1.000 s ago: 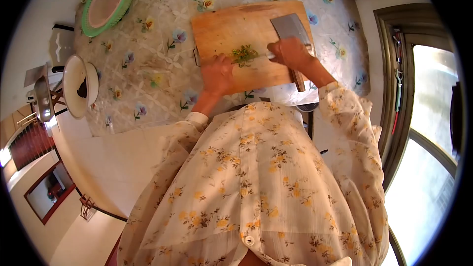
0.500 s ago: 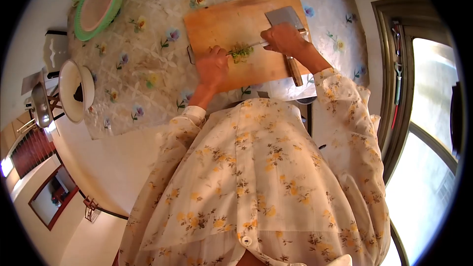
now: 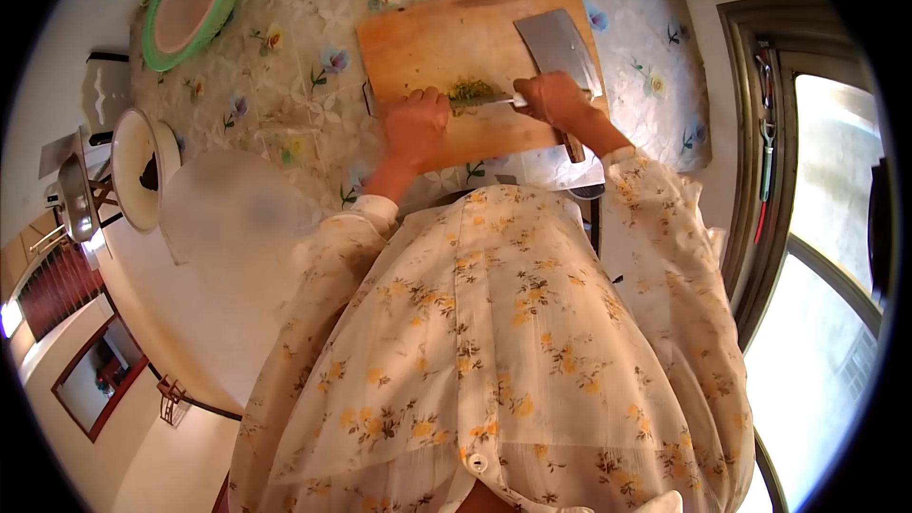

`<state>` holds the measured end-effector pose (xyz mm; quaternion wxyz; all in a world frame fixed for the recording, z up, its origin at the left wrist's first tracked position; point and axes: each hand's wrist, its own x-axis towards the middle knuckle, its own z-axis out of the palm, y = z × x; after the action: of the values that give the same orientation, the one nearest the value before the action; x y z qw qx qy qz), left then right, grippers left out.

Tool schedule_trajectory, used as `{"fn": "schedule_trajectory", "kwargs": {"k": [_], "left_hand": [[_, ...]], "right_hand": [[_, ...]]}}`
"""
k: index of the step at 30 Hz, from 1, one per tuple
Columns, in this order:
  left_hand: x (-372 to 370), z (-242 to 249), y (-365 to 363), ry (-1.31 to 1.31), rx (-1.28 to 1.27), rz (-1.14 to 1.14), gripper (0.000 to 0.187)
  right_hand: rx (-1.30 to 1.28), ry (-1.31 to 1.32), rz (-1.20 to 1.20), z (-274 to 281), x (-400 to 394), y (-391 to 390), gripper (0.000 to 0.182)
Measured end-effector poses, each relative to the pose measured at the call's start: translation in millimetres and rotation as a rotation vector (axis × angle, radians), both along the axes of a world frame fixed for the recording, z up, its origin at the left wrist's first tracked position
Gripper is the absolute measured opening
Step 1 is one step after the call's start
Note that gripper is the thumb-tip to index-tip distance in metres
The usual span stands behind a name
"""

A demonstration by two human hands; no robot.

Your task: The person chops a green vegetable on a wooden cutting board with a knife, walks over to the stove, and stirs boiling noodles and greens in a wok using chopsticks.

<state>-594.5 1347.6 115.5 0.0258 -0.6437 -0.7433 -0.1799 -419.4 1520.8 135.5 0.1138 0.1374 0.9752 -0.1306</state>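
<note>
Right-hand grip (image 3: 556,100) around knife (image 3: 491,100) among chopped greens (image 3: 465,88) on wooden board (image 3: 427,38); left-hand grip (image 3: 418,123) beside greens.

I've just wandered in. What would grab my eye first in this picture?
Probably the flowered shirt filling the lower middle. Above it, on a wooden cutting board, the right hand grips a slim knife at some chopped greens, with the left hand just left of them. A broad cleaver on the board's right side and a green-rimmed container at upper left also stand out.

A brightly lit window (image 3: 836,152) stands at right — beside a flower-patterned tabletop (image 3: 655,52).
</note>
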Motion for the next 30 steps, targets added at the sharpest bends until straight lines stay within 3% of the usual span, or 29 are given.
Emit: {"fn": "schedule_trajectory", "kwargs": {"k": [2,4,8,10,11,14,16,17,20,22,23,25,26,28,30], "left_hand": [[-1,-5,2,0.116,-0.059,-0.038,0.014],[-5,-9,-2,-0.046,0.07,-0.006,0.012],[-9,5,-8,-0.116,0.039,-0.007,0.01],[-7,3,-7,0.045,-0.04,-0.13,0.011],[-7,2,-8,0.044,-0.039,-0.127,0.011],[-17,1,-3,0.022,-0.097,-0.079,0.013],[-33,9,0,-0.25,-0.264,-0.106,0.025],[-33,22,0,-0.252,-0.264,-0.104,0.025],[-38,70,-2,-0.179,-0.09,-0.068,0.038],[-49,83,-8,-0.023,0.155,0.109,0.045],[-55,73,-15,-0.023,0.154,0.108,0.045],[-59,35,-33,-0.358,0.33,0.36,0.03],[-55,24,-38,-0.358,0.328,0.363,0.03],[-41,5,-46,-0.666,0.181,0.444,0.021],[-28,-20,-49,-0.687,0.189,0.447,0.022]], "right_hand": [[0.008,-0.013,-0.025,-6,-2,0,0.024],[0.027,0.013,-0.018,0,-5,-2,0.024],[0.062,-0.015,-0.027,15,-3,-21,0.024],[0.045,-0.003,-0.097,1,7,-28,0.024],[0.031,0.009,-0.177,-2,11,-31,0.024],[0.042,0.114,-0.117,-1,7,-27,0.024],[0.043,0.131,-0.09,13,0,-28,0.023],[0.053,0.121,-0.144,21,-1,-35,0.023],[0.018,0.11,-0.331,27,1,-56,0.025],[-0.022,0.102,-0.407,22,1,-67,0.026],[-0.055,0.126,-0.468,12,2,-73,0.027],[-0.089,0.146,-0.53,0,2,-79,0.028],[-0.131,0.145,-0.547,-4,0,-81,0.029],[-0.179,0.14,-0.559,-10,-1,-84,0.029],[-0.217,0.136,-0.573,-12,-1,-85,0.029]]}}
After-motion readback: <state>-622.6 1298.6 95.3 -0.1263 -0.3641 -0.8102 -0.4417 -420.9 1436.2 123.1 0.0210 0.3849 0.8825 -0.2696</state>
